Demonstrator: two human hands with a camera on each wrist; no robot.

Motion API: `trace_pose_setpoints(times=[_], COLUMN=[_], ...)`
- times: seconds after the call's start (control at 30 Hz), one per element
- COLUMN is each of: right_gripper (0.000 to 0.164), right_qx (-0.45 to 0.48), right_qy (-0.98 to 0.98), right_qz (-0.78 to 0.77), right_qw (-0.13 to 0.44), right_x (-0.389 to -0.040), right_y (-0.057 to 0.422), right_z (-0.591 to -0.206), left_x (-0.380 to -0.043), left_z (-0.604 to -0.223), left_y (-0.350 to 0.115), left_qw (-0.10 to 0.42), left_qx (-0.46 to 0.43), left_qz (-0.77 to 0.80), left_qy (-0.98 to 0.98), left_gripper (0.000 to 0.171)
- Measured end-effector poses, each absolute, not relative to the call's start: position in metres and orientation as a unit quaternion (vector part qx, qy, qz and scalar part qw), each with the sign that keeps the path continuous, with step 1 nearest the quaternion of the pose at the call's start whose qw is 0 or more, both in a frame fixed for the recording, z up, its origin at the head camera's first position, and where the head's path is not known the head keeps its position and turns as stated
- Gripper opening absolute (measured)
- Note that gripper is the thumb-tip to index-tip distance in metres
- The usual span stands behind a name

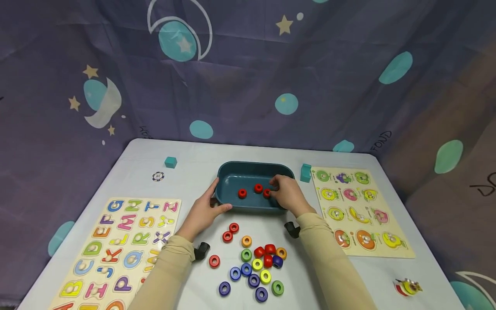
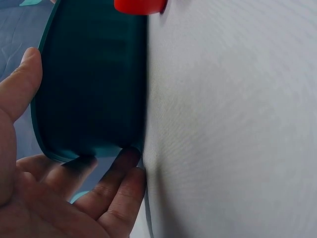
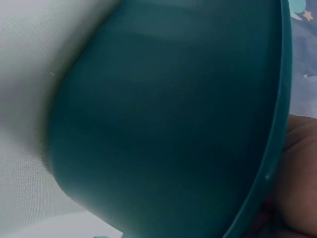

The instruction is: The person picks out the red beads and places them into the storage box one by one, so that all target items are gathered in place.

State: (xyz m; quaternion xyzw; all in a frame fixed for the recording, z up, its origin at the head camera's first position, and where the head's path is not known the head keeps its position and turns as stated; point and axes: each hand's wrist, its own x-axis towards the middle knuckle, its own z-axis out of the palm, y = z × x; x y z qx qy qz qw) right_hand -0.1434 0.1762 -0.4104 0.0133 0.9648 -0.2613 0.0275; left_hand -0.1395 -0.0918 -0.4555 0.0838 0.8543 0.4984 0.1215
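Observation:
A dark teal tray (image 1: 248, 209) stands towards the back of the white table. My left hand (image 1: 204, 212) holds its left end, thumb along the near wall and fingers round the corner; in the left wrist view the thumb (image 2: 28, 74) lies at the rim. Inside the tray, my right hand (image 1: 288, 193) pinches a red bead (image 1: 266, 193) at its fingertips. Two more red beads, one near the middle (image 1: 258, 188) and one further left (image 1: 242, 193), lie on the tray floor. The tray wall (image 3: 168, 119) hides the right fingers in the right wrist view.
Loose coloured beads, among them a yellow bead (image 1: 265, 277), lie in front of the tray. A letter puzzle board (image 1: 128, 241) is at left, a fruit puzzle board (image 1: 358, 206) at right. Teal blocks, one left (image 1: 170, 162) and others right (image 1: 305, 173), flank the tray.

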Motion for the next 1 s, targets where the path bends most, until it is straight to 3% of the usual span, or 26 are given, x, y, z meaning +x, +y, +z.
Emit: trace_pose_setpoints(times=[0.23, 0.43, 0.73, 1.0], right_gripper=[0.025, 0.017, 0.012, 0.023], right_qx=[-0.001, -0.062, -0.044, -0.054], right_qy=[0.959, 0.946, 0.962, 0.965], right_qz=[-0.282, -0.314, -0.250, -0.227], right_qw=[-0.013, -0.048, 0.097, 0.121], right_x=[-0.129, -0.088, -0.030, -0.012], right_y=[0.178, 0.165, 0.152, 0.155], right_z=[-0.403, -0.383, -0.408, -0.423], left_x=[-0.139, -0.140, -0.140, -0.139], left_z=[-0.456, -0.457, -0.456, -0.455], left_y=[-0.091, -0.093, -0.095, -0.094], left_qw=[0.125, 0.122, 0.125, 0.125], left_qx=[0.088, 0.092, 0.094, 0.094], left_qz=[0.492, 0.488, 0.487, 0.491], left_qy=[0.857, 0.859, 0.859, 0.857], left_gripper=[0.094, 0.094, 0.095, 0.096])
